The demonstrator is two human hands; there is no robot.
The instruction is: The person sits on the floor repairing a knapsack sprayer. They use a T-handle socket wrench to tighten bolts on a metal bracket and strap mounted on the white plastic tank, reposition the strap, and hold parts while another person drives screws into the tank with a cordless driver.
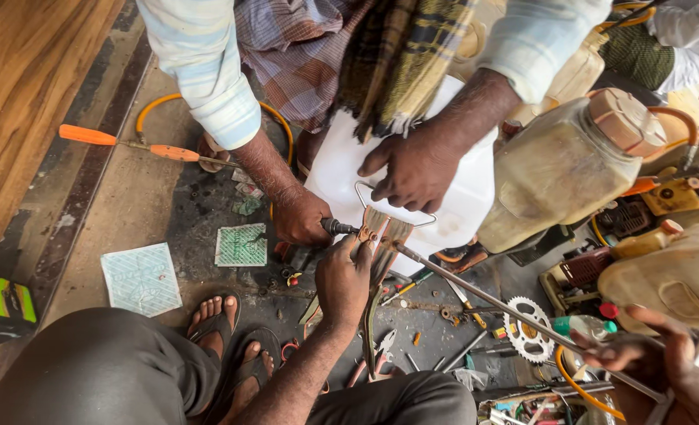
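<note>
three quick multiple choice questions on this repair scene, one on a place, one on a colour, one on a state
1. Where does the toothed sprocket lie?
A. on the wooden boards
B. on the floor beside the long metal rod
C. on top of the white container

2. What colour are the grips of the long tool on the floor at upper left?
A. blue
B. black
C. orange

3. How is the camera wearer's left hand?
A. closed on the brown strap
B. flat on the floor, open
C. resting on a knee

Answers:
1 B, the sprocket lies among the small tools on the floor, right next to the rod.
2 C, both grips along its thin shaft are bright orange.
3 A, the fingers are curled round the strap near its metal fitting.
</note>
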